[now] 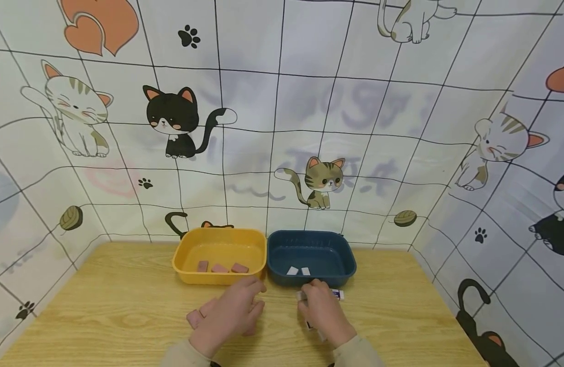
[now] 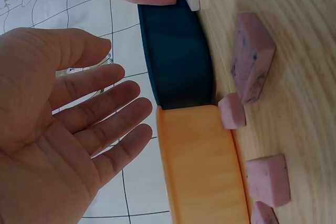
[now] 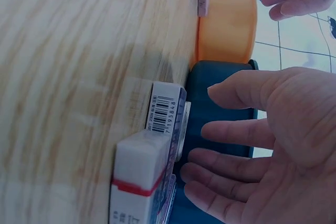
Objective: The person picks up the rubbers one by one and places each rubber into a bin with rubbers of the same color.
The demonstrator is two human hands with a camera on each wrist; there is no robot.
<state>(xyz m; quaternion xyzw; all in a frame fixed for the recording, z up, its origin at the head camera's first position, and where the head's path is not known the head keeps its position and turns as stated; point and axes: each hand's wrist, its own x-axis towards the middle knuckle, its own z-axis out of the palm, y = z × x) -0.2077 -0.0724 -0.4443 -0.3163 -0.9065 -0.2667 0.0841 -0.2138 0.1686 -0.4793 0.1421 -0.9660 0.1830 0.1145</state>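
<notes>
My left hand [image 1: 231, 308] hovers over the table in front of the yellow bin, its fingers extended and holding nothing. Several pink erasers [image 2: 254, 59] lie on the table around it, partly hidden by the hand in the head view. My right hand [image 1: 326, 310] is in front of the dark blue bin, fingers loosely bent and nothing in its grasp. Beside its fingertips are white erasers, one in a printed sleeve with a barcode [image 3: 163, 113] and one with a red band [image 3: 139, 169]. The right hand covers part of this group in the head view.
The yellow bin [image 1: 208, 278] holds pink erasers [image 1: 219, 268], and the dark blue bin [image 1: 343, 278] beside it holds two small white pieces [image 1: 292, 271]. Both stand at the table's back, against a cat-patterned cloth [image 1: 249, 168]. More of that cloth hangs at the sides.
</notes>
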